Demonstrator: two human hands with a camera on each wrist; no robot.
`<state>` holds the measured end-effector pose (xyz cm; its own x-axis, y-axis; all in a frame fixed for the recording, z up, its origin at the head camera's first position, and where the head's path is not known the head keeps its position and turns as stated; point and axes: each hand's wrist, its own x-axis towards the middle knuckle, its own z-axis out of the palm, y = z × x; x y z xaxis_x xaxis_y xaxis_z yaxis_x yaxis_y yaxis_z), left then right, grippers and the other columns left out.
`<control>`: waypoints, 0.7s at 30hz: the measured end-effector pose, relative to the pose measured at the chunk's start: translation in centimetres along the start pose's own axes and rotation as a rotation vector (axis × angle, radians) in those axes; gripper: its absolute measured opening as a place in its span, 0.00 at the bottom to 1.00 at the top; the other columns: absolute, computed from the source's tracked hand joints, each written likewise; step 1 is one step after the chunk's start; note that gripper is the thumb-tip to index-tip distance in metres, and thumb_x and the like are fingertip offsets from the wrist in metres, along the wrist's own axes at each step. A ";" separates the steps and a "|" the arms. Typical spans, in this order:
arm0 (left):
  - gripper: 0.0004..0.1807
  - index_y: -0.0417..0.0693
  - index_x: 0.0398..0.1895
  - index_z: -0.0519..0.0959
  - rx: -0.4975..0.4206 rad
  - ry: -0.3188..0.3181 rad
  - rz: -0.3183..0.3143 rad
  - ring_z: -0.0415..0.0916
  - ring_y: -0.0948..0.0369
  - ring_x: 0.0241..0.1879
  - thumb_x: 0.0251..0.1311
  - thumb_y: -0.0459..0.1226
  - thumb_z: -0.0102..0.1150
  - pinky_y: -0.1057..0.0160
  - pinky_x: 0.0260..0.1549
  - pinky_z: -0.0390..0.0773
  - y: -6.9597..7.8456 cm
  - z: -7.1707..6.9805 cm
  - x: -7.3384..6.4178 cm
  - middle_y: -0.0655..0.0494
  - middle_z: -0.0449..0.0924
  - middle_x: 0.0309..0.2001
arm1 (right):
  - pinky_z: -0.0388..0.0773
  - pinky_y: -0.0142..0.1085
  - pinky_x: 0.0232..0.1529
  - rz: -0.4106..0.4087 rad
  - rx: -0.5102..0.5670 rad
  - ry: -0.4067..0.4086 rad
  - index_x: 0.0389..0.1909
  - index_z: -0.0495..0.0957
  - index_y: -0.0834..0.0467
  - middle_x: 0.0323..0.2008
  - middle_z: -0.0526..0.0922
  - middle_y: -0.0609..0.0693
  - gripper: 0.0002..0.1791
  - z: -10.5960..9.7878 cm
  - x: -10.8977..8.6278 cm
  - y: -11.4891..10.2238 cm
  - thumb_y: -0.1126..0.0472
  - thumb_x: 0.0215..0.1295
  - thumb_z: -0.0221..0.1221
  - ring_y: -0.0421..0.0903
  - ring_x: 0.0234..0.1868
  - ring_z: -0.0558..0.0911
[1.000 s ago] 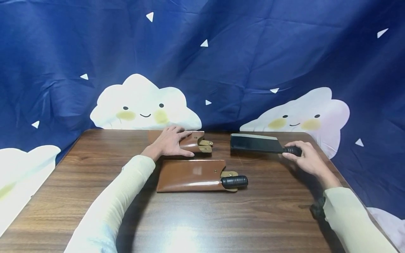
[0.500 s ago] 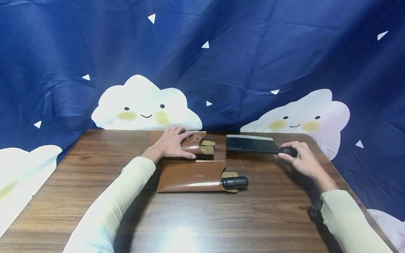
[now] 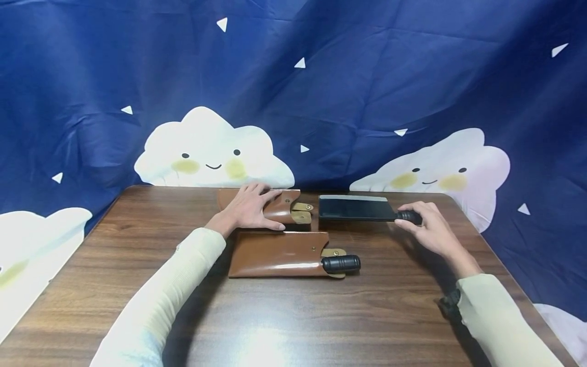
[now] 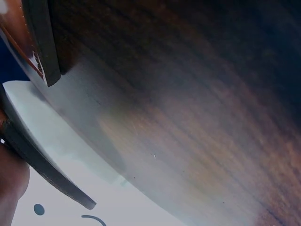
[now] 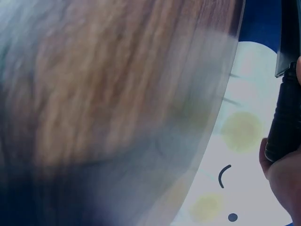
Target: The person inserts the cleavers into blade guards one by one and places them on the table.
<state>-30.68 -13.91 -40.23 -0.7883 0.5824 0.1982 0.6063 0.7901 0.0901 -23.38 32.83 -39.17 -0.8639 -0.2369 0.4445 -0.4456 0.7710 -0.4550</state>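
In the head view, my right hand (image 3: 433,229) grips the black handle (image 3: 409,216) of a cleaver with a dark blade (image 3: 355,208). The blade points left, its tip close to the mouth of a brown leather knife sheath (image 3: 277,210) at the table's back edge. My left hand (image 3: 249,206) lies across that sheath, fingers over its far side and thumb along the near side. Below it lies a second brown sheath (image 3: 275,255) with a black knife handle (image 3: 341,263) sticking out on the right. The right wrist view shows the gripped cleaver handle (image 5: 283,115) at its right edge.
Both sheaths and the hands are on or above a dark wood-grain table (image 3: 321,321). Directly behind its back edge hangs a blue cloth (image 3: 321,102) with white clouds. A dark wrist-worn object (image 3: 449,306) sits by the right sleeve.
My right hand has carried the cleaver left, bringing the blade nearer the far sheath's mouth. My left hand stays on that sheath, almost unmoved.
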 end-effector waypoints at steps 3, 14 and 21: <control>0.60 0.57 0.76 0.67 0.004 -0.001 0.002 0.62 0.47 0.63 0.41 0.78 0.59 0.47 0.62 0.58 0.1 0.0 0.1 0.48 0.68 0.63 | 0.61 0.43 0.46 -0.025 -0.001 0.019 0.47 0.82 0.64 0.45 0.83 0.59 0.16 0.2 0.1 -0.2 0.64 0.60 0.71 0.53 0.50 0.71; 0.60 0.58 0.77 0.66 0.015 0.000 0.004 0.62 0.47 0.63 0.41 0.79 0.58 0.47 0.63 0.57 0.2 0.1 0.2 0.48 0.68 0.63 | 0.60 0.43 0.43 -0.037 0.016 0.021 0.48 0.82 0.63 0.45 0.83 0.57 0.16 0.5 0.3 -1.0 0.64 0.61 0.70 0.53 0.49 0.70; 0.61 0.58 0.77 0.65 0.011 0.003 0.015 0.62 0.46 0.65 0.41 0.79 0.58 0.46 0.64 0.57 0.6 -0.1 0.4 0.48 0.67 0.65 | 0.61 0.44 0.45 -0.048 0.023 0.020 0.47 0.82 0.63 0.45 0.83 0.58 0.15 0.8 0.7 -1.5 0.65 0.60 0.71 0.53 0.50 0.70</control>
<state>-30.64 -13.20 -40.00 -0.7786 0.5939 0.2027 0.6172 0.7831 0.0765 -23.46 31.00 -38.83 -0.8367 -0.2616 0.4812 -0.4920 0.7450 -0.4505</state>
